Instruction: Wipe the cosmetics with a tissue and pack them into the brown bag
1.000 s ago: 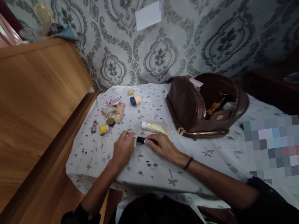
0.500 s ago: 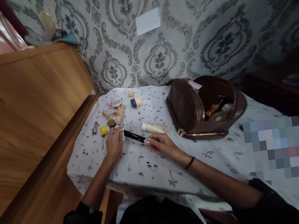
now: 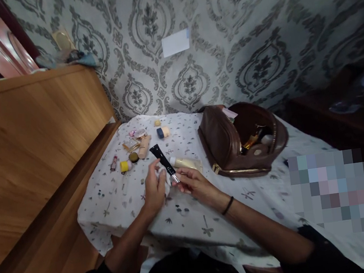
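Observation:
A black squeeze tube (image 3: pixel 162 158) with a silver cap tilts up above the table, its flat end pointing away and to the left. My right hand (image 3: pixel 195 183) pinches it at the silver end. Close beside the tube, my left hand (image 3: pixel 155 185) is curled around a white tissue (image 3: pixel 167 187), partly hidden by the fingers. Behind my right hand lies a pale yellow tube (image 3: pixel 187 163) with a white cap. To the left are a yellow-capped jar (image 3: pixel 126 166), a round dark compact (image 3: pixel 133 157) and a beige tube (image 3: pixel 144 147).
An open brown bag (image 3: pixel 221 142) with items inside stands at the right on the patterned cloth (image 3: pixel 110 204). A navy-capped bottle (image 3: pixel 163 132) and several small cosmetics lie toward the back left. A wooden panel (image 3: pixel 40 128) borders the left side, and a papered wall the back.
My left hand has moved right, from the tube's far end toward its silver end, with the tissue. The black tube has swung more upright. The view has shifted slightly.

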